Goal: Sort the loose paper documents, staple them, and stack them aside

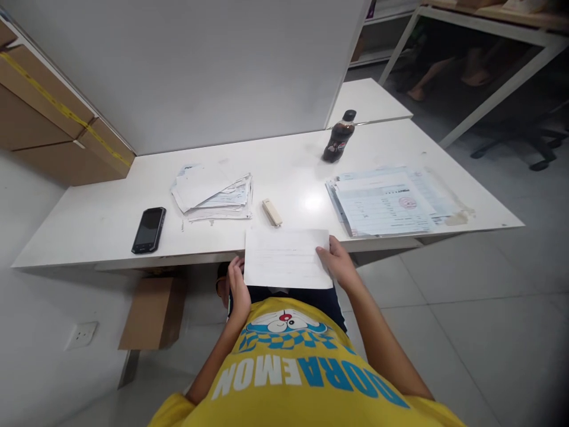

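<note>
White sheets of paper [288,259] lie level over my lap at the table's front edge. My right hand [336,259] pinches their right side, thumb on top. At the left side, my left hand [239,284] is against the paper's edge, its fingers partly hidden, so its grip is unclear. A cream stapler [271,212] rests on the table just beyond the paper. To the left is a messy stack of papers [217,198]; to the right, a pile of printed bluish forms [384,204] with a red stamp.
On the white table [288,160] a black phone [149,230] lies at the left and a dark cola bottle [339,139] stands at the back right. Cardboard boxes [89,160] are at the far left, another box [151,311] below. A person's feet show under a far desk.
</note>
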{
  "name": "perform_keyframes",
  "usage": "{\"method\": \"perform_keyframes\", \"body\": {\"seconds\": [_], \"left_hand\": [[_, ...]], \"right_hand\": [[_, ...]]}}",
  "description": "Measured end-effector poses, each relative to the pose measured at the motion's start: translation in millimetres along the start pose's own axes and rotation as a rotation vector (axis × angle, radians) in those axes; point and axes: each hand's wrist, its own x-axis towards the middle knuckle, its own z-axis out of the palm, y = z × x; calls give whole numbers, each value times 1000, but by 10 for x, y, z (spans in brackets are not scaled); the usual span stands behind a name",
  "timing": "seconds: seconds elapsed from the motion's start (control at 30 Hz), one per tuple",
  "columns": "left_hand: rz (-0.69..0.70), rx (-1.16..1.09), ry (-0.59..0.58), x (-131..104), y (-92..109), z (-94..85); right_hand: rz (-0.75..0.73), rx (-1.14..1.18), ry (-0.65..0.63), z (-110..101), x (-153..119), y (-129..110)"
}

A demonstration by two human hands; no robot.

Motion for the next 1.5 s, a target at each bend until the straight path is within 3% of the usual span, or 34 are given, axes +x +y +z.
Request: {"method": "perform_keyframes", "body": {"seconds": [0.1, 0.2, 0.4, 0.6, 0.67, 0.73, 0.8, 0.87, 0.93, 1.03, 1.2, 1.33, 1.43, 1.5], "left_hand": [[-207, -225, -291, 12, 65, 14], [-262, -257, -393, 28, 197, 66], [-209, -122, -263, 51, 316, 213], [-230, -148, -372, 103, 372, 308], [-232, -148, -379, 110, 371, 340], [-244, -157, -373, 108, 367, 379], [-255, -173, -370, 95, 370, 425], [-271, -196, -374, 75, 384, 472], [-288, -214, -380, 55, 402, 509], [-294, -213, -383, 40, 414, 541], [-316, -212, -347, 29, 377, 592], [-311, -272, -326, -7, 357, 665], [-378, -342, -334, -26, 386, 675], [-462, -420, -328, -26, 427, 632]], "right_hand": [[31, -1, -54, -149, 119, -150], [44, -46, -88, -253, 194, -310], [-56, -153, -145, -312, 248, -430], [-157, -360, -28, -337, 433, -446], [-309, -540, 62, -248, 469, -564], [-559, -704, 97, -65, 481, -721], [-789, -841, -18, 175, 495, -865], [-896, -970, -189, 400, 533, -954], [-920, -1068, -286, 546, 595, -977], [-917, -1106, -300, 608, 666, -903], [-848, -1018, -135, 700, 570, -691], [-754, -1080, -59, 828, 490, -723], [-804, -1036, -40, 687, 400, -829], [-878, -938, 75, 459, 221, -848]]}}
